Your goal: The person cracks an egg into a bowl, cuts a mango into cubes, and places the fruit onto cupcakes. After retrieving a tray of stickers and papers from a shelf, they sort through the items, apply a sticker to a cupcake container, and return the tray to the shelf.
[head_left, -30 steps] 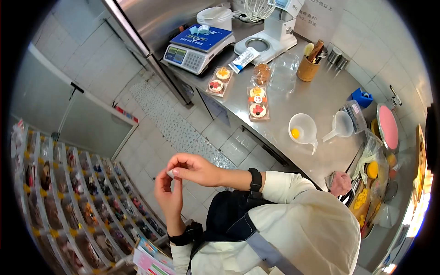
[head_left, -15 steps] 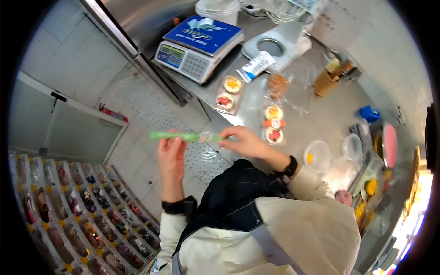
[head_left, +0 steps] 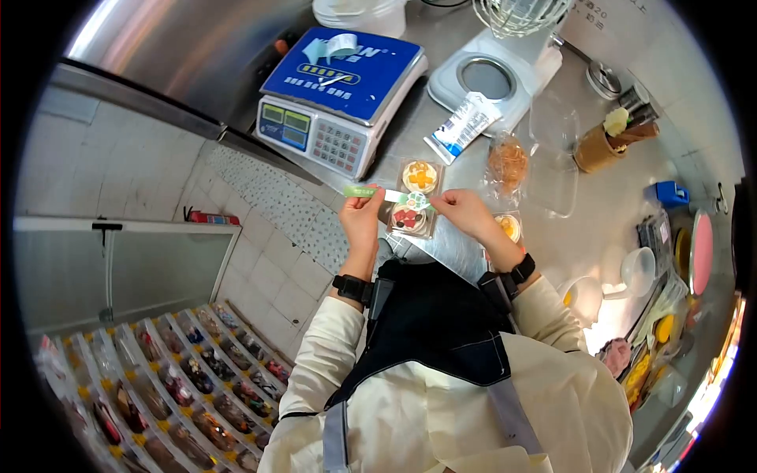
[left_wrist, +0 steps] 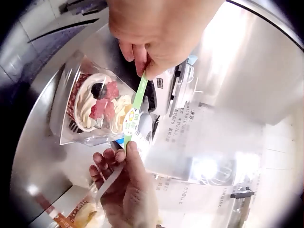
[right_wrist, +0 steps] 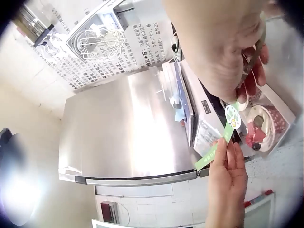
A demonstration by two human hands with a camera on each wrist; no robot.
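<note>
A green and white sticker strip (head_left: 374, 193) with a round printed middle is stretched between both hands. My left hand (head_left: 360, 219) pinches one end and my right hand (head_left: 467, 213) pinches the other. The strip lies across the view of a clear plastic cake box (left_wrist: 76, 137) on the counter's edge. Inside the box are an orange-topped cupcake (head_left: 420, 177) and a red-fruit cupcake (head_left: 409, 218) with dark berries. In the left wrist view, the strip's round middle (left_wrist: 130, 121) overlaps the box's side, close to the cream.
A blue-topped scale (head_left: 343, 75) stands left of the box, and a white mixer (head_left: 485, 75) behind it. Close by are a white and blue packet (head_left: 465, 126), a bagged brown bun (head_left: 509, 164) and a second cake box, partly hidden by the right arm. Plastic measuring jugs (head_left: 585, 299) stand to the right.
Both hands, first close together over the floor, have drawn the green strip out between them and moved it over to the cake box at the counter's edge. The head view has shifted towards the counter.
</note>
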